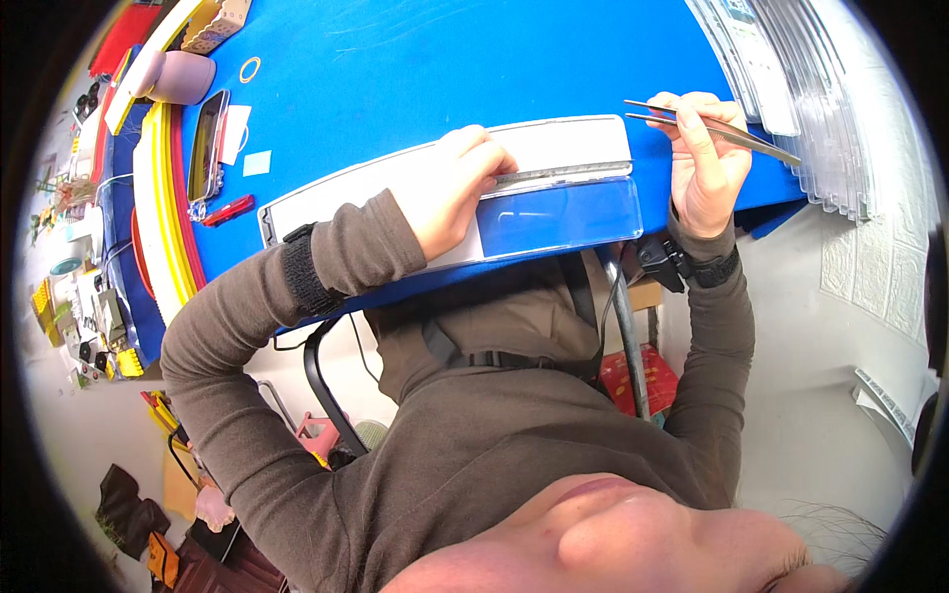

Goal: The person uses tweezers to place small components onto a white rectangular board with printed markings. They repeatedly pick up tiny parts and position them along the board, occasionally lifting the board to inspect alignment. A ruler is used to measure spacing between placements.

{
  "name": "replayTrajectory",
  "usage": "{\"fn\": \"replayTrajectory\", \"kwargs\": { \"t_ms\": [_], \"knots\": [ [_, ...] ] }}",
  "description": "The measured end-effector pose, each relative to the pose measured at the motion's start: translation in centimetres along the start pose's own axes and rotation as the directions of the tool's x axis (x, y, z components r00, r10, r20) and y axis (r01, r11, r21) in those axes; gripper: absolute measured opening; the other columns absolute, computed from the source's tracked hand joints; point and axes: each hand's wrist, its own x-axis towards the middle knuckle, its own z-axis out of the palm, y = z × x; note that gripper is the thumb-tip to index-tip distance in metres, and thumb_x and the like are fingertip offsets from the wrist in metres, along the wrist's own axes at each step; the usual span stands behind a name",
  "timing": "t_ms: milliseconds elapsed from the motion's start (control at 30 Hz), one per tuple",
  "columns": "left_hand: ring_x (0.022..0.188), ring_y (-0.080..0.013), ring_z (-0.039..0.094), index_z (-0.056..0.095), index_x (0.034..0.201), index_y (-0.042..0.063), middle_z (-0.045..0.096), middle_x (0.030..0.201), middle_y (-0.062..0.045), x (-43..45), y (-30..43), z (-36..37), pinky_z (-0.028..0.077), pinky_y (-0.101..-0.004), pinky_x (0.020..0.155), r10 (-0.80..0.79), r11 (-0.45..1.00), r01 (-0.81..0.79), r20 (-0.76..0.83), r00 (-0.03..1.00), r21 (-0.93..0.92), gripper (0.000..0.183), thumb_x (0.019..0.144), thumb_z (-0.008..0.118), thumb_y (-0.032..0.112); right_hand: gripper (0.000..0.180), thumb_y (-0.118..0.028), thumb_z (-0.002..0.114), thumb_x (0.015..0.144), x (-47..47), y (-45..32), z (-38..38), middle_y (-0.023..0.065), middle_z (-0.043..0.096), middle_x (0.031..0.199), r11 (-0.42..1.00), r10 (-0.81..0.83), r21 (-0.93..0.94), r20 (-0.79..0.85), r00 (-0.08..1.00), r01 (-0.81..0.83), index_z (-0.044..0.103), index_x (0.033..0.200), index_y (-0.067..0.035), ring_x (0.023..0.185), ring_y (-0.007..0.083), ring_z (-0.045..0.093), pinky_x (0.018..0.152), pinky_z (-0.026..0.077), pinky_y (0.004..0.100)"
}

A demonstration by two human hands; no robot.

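My right hand (708, 159) holds metal tweezers (667, 115) above the right end of the desk, their two tips apart with nothing between them. A long, flat clear plastic case (563, 211) lies along the desk's near edge. White backing (556, 141) covers its far part, and bare blue shows through the near right part. Along the middle runs a narrow grey strip (571, 172), which looks like a ruler. My left hand (460, 185) rests over the case, with curled fingers at the strip's left end. The exact contact of the fingertips is partly hidden.
Left on the blue desk (445, 59) lie a phone (209, 144), a red-handled tool (228, 211), a pale blue square (257, 163) and a rubber band (250, 70). A lilac pot (185, 78) stands behind. Stacked clear plastic cases (823, 118) line the right side.
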Motion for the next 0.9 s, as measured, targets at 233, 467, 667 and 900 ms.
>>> {"fn": "replayTrajectory", "kwargs": {
  "t_ms": [233,467,667,900],
  "knots": [
    [0.088,-0.0296,0.059,0.058,0.106,-0.002,0.056,0.096,-0.016,-0.01,0.07,-0.13,0.049,-0.0329,0.081,0.02,0.999,-0.02,0.001,1.0,0.031,0.02,0.088,0.053,-0.01,0.014,0.005,0.064,0.093,-0.04,0.03,-0.13,0.0186,0.069,0.103,1.0,0.001,0.008,0.013,1.0,-0.002,0.057,0.104,0.001,0.097,0.028,0.071,0.085,0.061,0.0389],
    [0.089,-0.03,0.058,0.057,0.108,-0.004,0.056,0.097,-0.017,0.15,0.19,-0.42,0.048,-0.0345,0.083,0.051,0.998,-0.052,0.01,0.999,0.043,0.023,0.087,0.051,-0.01,0.014,0.005,0.064,0.093,-0.16,0.0,-0.14,0.0191,0.069,0.103,1.0,-0.001,0.0,0.01,1.0,0.001,0.057,0.105,0.001,0.098,0.0275,0.072,0.087,0.06,0.0382],
    [0.091,-0.0307,0.056,0.056,0.109,-0.004,0.054,0.099,-0.017,0.15,0.39,-0.84,0.048,-0.0364,0.086,0.022,1.0,-0.023,0.075,0.997,0.009,0.037,0.075,0.043,-0.011,0.014,0.006,0.063,0.093,-0.1,-0.1,-0.16,0.0191,0.07,0.102,1.0,-0.005,-0.006,0.018,1.0,0.005,0.058,0.105,0.001,0.097,0.0274,0.072,0.086,0.06,0.0383],
    [0.09,-0.0304,0.055,0.056,0.108,-0.004,0.053,0.097,-0.017,0.23,0.41,-0.9,0.048,-0.036,0.086,0.018,1.0,-0.018,0.08,0.997,0.002,0.041,0.07,0.041,-0.011,0.014,0.006,0.063,0.093,-0.18,-0.11,-0.19,0.0187,0.07,0.102,1.0,-0.003,0.015,0.022,1.0,0.002,0.058,0.105,0.001,0.097,0.0277,0.072,0.087,0.06,0.0391]
  ]
}}
